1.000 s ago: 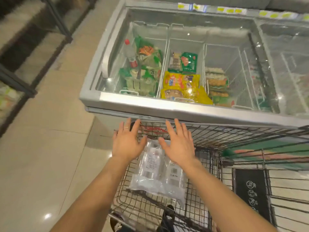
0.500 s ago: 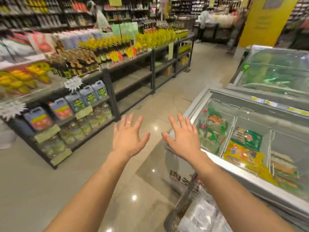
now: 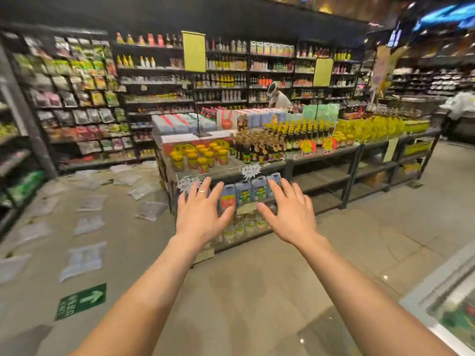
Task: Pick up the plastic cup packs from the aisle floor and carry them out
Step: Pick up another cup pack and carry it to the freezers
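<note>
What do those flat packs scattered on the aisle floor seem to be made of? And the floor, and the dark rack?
Packs: likely clear glossy plastic film; they look pale and see-through, though blurred. Floor: polished tiles, stone or ceramic, going by faint seams and light reflections. Rack: probably dark matte metal, given its thin straight posts.

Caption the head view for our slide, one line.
Left hand and right hand held out open and empty; plastic cup packs lie scattered on the aisle floor beside a bottle display.
</note>
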`<state>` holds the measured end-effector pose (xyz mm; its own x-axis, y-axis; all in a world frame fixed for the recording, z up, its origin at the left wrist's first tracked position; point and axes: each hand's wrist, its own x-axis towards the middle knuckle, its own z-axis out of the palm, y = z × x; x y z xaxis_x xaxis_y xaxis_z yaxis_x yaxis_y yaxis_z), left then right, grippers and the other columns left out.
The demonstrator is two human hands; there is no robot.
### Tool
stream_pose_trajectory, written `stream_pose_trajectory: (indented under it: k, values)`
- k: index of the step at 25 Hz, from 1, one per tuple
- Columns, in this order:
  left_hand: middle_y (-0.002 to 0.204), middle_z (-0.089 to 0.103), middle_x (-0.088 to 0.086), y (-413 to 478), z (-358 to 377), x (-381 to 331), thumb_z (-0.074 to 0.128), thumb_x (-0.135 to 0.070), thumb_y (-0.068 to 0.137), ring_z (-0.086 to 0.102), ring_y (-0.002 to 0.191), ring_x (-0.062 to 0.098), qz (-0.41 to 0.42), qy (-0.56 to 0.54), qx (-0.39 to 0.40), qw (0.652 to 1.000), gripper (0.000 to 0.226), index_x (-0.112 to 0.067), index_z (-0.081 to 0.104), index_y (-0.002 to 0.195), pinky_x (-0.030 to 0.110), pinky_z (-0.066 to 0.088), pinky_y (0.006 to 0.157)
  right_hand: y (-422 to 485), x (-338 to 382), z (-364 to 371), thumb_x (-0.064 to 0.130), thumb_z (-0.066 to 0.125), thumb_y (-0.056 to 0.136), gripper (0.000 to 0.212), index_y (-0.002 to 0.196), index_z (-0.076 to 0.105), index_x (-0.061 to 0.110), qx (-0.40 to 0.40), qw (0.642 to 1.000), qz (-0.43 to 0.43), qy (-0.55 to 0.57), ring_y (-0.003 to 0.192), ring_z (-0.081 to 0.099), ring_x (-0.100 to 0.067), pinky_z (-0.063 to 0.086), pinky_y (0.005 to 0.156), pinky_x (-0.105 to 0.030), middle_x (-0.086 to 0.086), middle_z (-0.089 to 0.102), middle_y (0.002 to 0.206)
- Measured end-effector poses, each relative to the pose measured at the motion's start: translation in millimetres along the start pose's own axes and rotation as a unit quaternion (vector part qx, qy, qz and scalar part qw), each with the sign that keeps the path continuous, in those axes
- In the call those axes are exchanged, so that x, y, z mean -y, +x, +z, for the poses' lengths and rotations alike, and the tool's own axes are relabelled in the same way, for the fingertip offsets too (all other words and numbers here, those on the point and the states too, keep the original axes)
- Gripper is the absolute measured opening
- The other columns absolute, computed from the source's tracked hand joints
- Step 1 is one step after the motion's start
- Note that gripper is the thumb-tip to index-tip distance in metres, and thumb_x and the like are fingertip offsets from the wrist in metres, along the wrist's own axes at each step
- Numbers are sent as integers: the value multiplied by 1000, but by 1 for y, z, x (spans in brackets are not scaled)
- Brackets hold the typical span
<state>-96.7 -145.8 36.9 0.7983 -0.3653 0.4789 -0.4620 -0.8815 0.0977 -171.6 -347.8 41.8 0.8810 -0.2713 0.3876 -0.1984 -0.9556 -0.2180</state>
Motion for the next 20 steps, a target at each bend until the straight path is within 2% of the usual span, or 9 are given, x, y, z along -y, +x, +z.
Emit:
stream_pose_trajectory:
  k: [7, 14, 20]
  values:
    - [161, 23, 1, -34, -51, 147, 39, -66, 91, 15, 149, 26, -105, 56, -33, 992, 70, -34, 28, 152, 50, 22, 116, 26, 154, 33, 68, 32, 93, 71, 154, 17, 35, 17, 992, -116, 38, 150, 10, -27, 16, 118, -48, -2, 14, 163]
    - [162, 21, 1, -89, -77, 262, 37, -67, 90, 14, 149, 27, -220, 125, -7, 967, 73, -33, 22, 154, 52, 20, 118, 44, 276, 78, 67, 30, 94, 71, 155, 13, 35, 47, 971, -227, 60, 150, 8, -28, 14, 118, -47, -4, 11, 164]
    - [163, 18, 0, -86, -73, 336, 38, -67, 90, 12, 150, 26, -280, 177, 13, 944, 76, -33, 19, 155, 50, 18, 117, 84, 358, 134, 69, 28, 93, 73, 155, 12, 36, 70, 953, -286, 77, 150, 7, -29, 14, 119, -50, -4, 10, 164]
